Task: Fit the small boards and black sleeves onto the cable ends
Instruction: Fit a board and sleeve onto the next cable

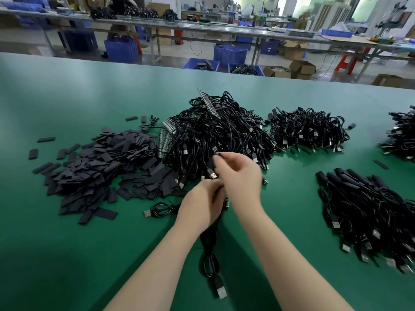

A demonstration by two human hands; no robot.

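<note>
A big heap of black USB cables [215, 131] lies mid-table, with strips of small boards [165, 140] at its left edge. Left of it spreads a pile of flat black sleeves [101, 167]. My left hand [202, 203] grips a bunch of black cables [210, 254] that hang toward me, a USB plug [221, 290] at the bottom. My right hand [240, 176] is just above it, fingers curled, pinching a cable end [211, 167] at the front of the heap. What sits between the palms is hidden.
The green table [67, 254] holds another cable heap [307, 129] behind right, cables with sleeves fitted [368, 212] at the right, and a further pile [402, 135] at the far right edge. One loose cable [159, 209] lies left of my left hand. Benches and blue crates stand beyond.
</note>
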